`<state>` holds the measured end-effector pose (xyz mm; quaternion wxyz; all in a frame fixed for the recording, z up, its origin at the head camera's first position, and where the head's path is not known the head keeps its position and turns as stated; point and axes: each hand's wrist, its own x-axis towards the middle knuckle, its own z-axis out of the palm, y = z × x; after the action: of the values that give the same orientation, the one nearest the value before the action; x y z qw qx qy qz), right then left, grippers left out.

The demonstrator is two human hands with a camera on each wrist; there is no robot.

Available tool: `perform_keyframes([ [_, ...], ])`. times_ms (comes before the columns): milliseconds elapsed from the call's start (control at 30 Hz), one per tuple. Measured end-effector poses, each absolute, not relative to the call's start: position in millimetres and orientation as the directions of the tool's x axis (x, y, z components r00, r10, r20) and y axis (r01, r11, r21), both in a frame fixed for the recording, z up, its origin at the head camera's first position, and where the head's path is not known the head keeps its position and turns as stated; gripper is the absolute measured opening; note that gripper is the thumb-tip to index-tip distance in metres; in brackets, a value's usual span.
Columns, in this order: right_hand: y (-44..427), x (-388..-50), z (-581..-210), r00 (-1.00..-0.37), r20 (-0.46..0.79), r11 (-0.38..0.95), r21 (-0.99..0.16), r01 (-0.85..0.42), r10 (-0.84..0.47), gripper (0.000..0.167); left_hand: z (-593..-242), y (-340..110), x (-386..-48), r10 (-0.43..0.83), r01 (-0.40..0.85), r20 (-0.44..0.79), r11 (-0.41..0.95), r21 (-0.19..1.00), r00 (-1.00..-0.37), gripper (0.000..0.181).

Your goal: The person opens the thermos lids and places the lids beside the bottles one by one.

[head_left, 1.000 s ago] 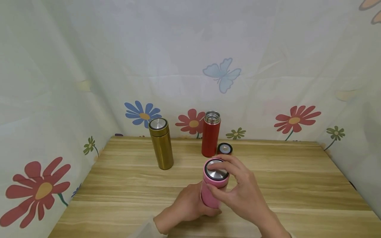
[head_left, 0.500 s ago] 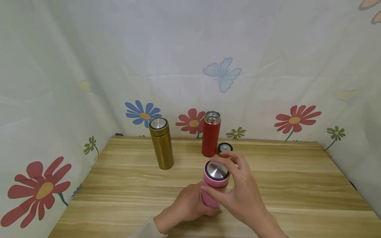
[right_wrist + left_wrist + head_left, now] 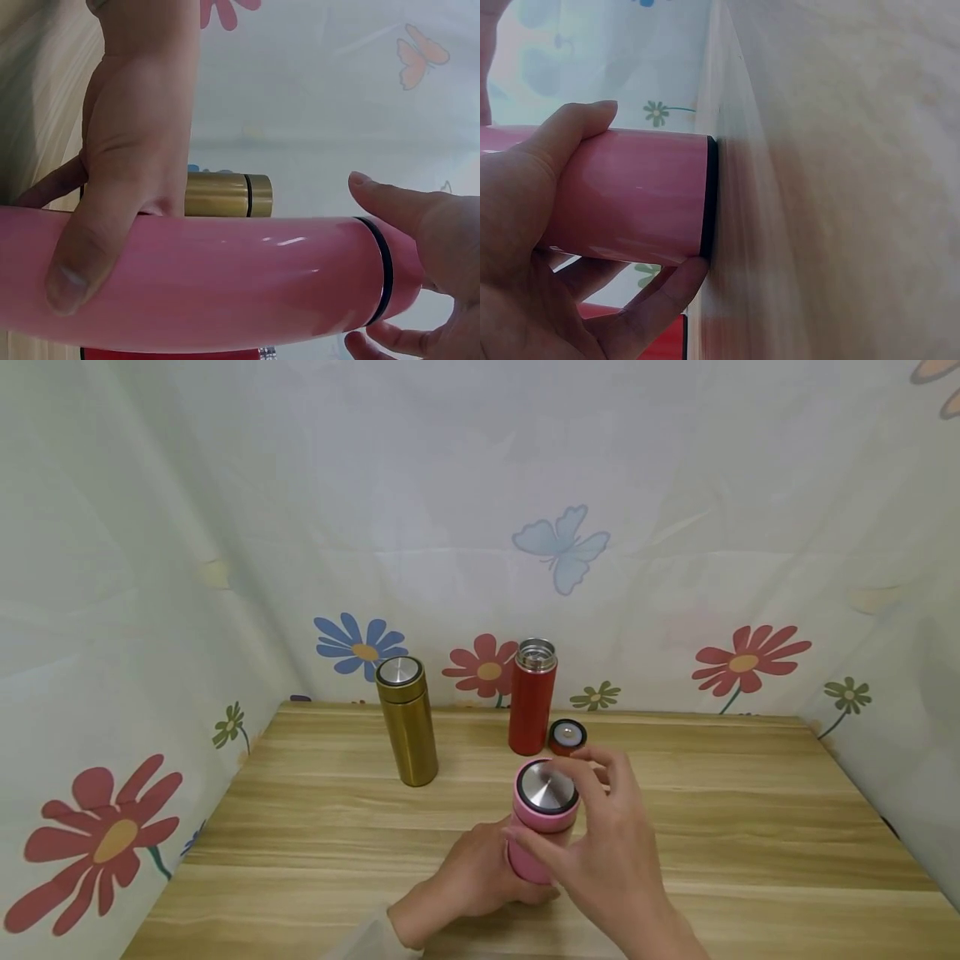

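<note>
A pink thermos flask (image 3: 534,860) stands upright on the wooden table, its steel-topped lid (image 3: 546,787) on. My left hand (image 3: 480,870) grips the flask's lower body; in the left wrist view its thumb (image 3: 577,131) lies along the pink wall, near the black base ring. Around the lid, my right hand (image 3: 611,852) is spread loosely. The right wrist view shows the right thumb (image 3: 390,202) held off the flask and the other fingers on the opposite side, some partly hidden. A thin dark ring (image 3: 386,270) marks the seam between lid and body.
A gold thermos flask (image 3: 408,735), lid on, stands back left. Behind the pink one is a red thermos flask (image 3: 531,710) with its steel mouth bare. Its lid (image 3: 567,737) sits beside it, inner side up. A flowered curtain (image 3: 645,568) borders the table's back.
My right index finger has drawn back from the lid's top toward its right edge, and the thumb has slid left across the front. My left hand and the pink flask stay put.
</note>
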<state>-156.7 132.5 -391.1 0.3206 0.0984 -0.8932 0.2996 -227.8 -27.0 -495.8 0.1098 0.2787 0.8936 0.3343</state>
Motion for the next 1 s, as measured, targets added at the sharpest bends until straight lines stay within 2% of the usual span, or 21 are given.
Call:
perform_keyframes([
  [333, 123.6, -156.6, -396.1, -0.716, 0.697, 0.859, -0.394, -0.328, 0.047, 0.064, -495.3, -25.5, -227.8, 0.563, 0.437, -0.015, 0.657, 0.614, -0.826, 0.075],
  [1000, 127.8, -158.4, -394.9, -0.683, 0.729, 0.827, -0.407, -0.388, 0.038, 0.055, -493.7, -25.4, -227.2, 0.557, 0.402, -0.034, 0.638, 0.657, -0.829, 0.071],
])
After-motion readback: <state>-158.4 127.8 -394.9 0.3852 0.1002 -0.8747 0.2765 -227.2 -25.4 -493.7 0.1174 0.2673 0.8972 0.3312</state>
